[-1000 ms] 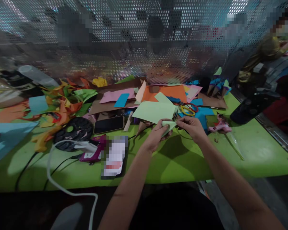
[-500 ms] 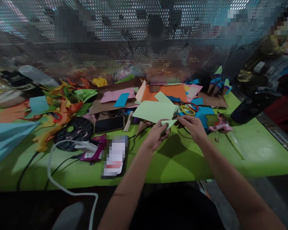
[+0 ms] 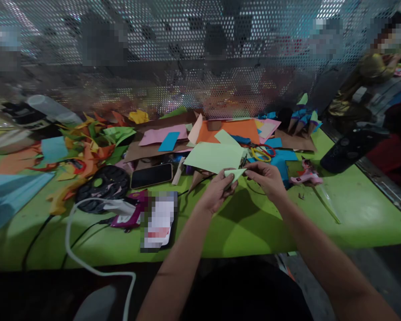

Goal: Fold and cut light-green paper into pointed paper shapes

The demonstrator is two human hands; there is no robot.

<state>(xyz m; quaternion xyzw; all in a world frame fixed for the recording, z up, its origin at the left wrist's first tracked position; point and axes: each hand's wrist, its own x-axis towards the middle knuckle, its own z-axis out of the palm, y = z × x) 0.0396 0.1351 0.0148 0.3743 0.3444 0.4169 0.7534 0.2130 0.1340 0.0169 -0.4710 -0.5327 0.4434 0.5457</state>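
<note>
Over the middle of the green table, my left hand (image 3: 220, 189) is closed around a small pale green paper cone (image 3: 235, 174), its tip pointing right. My right hand (image 3: 266, 178) pinches at that tip with thumb and forefinger; the fingertips touch the paper. Just behind my hands lies a larger pale green sheet (image 3: 214, 156). Scissors with red and yellow handles (image 3: 262, 152) rest to its right on blue paper (image 3: 282, 166). A brown paper cone (image 3: 199, 178) sits left of my left hand.
Left of my arms are a phone with a lit screen (image 3: 159, 220), a dark phone (image 3: 152, 175), a purple power strip (image 3: 132, 214), a white cable (image 3: 67, 236) and a yellow glue gun (image 3: 60, 196). A pink glue gun (image 3: 307, 177) and a dark bottle (image 3: 349, 149) stand right.
My hands stay at the cone in nearly the same place, the right fingers still at its tip. At the far left, the light blue paper has shifted slightly.
</note>
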